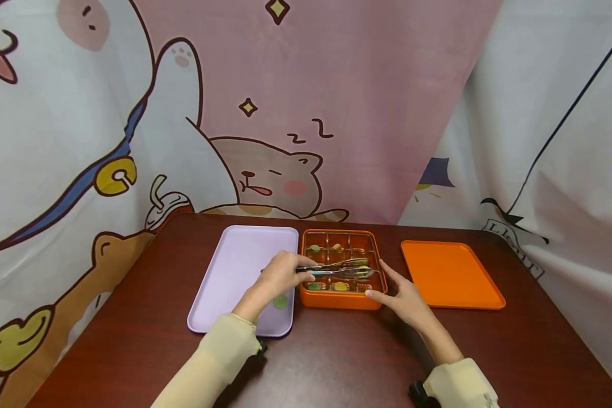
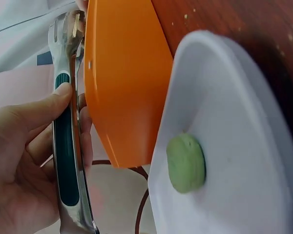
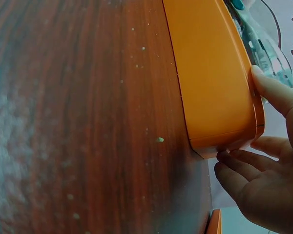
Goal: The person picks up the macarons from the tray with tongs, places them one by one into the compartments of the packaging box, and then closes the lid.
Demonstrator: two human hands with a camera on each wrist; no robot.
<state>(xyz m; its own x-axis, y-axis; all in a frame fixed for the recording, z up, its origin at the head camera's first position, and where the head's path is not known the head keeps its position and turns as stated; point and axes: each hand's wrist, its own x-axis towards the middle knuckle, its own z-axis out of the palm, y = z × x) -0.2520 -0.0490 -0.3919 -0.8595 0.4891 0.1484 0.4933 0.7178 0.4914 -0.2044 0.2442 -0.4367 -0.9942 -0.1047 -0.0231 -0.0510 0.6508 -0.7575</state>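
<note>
In the head view my left hand [image 1: 280, 271] grips metal tongs [image 1: 331, 271] with a dark green grip strip [image 2: 66, 151]. Their tips reach over an orange divided box [image 1: 340, 301]; a yellowish-green piece shows by the tips, but I cannot tell whether they pinch it. Small green and yellow pieces lie in several compartments. My right hand [image 1: 405, 300] holds the box's near right corner, thumb at the front rim and fingers along the side. On the lilac tray [image 1: 234, 266], below my left wrist, lies a round green piece [image 2: 185, 163].
An orange flat tray or lid [image 1: 449, 275] lies to the right of the box on the dark brown table [image 1: 331, 362]. Small light crumbs [image 3: 160, 140] dot the tabletop near the box. A printed cartoon cloth [image 1: 362, 113] hangs behind the table.
</note>
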